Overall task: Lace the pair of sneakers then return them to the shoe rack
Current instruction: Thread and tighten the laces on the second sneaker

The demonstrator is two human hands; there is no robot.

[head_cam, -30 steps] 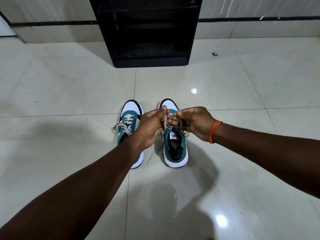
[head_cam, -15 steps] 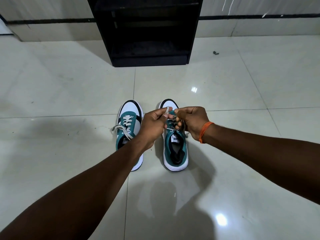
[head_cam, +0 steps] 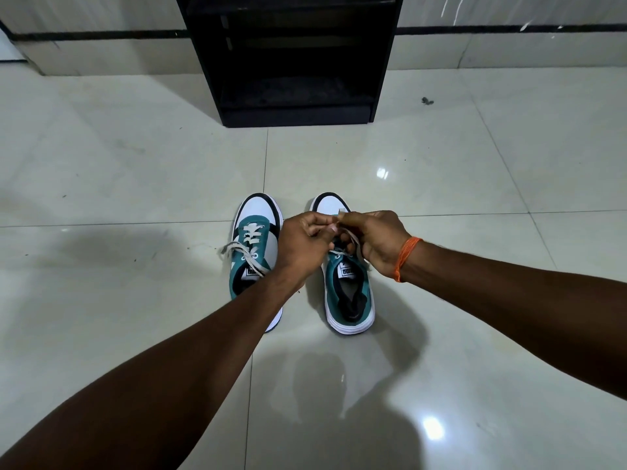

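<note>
1. your left hand [head_cam: 303,244] is curled over the front of the right sneaker [head_cam: 349,283], thumb and fingertips pinched together on its lace [head_cam: 353,239].
2. your right hand [head_cam: 373,240] sits just beside the left, the two nearly touching above the eyelets; its fingers are closed on the same lace, with a pale strand looping under the knuckles.
3. a short lace tip pokes up between your two hands, over the white toe of that shoe.
4. the right sneaker stands flat on the tiled floor [head_cam: 475,266], toe pointing away from you toward the shoe rack [head_cam: 295,62]; its teal collar and dark insole are open to view behind your hands.
5. the left sneaker [head_cam: 254,252] stands just beside it, parallel, toe the same way. its lace is threaded through the eyelets, with loose ends trailing off to the left onto the tile. your left forearm crosses over its heel.
6. the shoe rack is black, set against the wall well beyond the shoes; the lowest shelf looks dark and i cannot tell what it holds.
7. an orange thread band [head_cam: 405,257] circles your right wrist.
</note>
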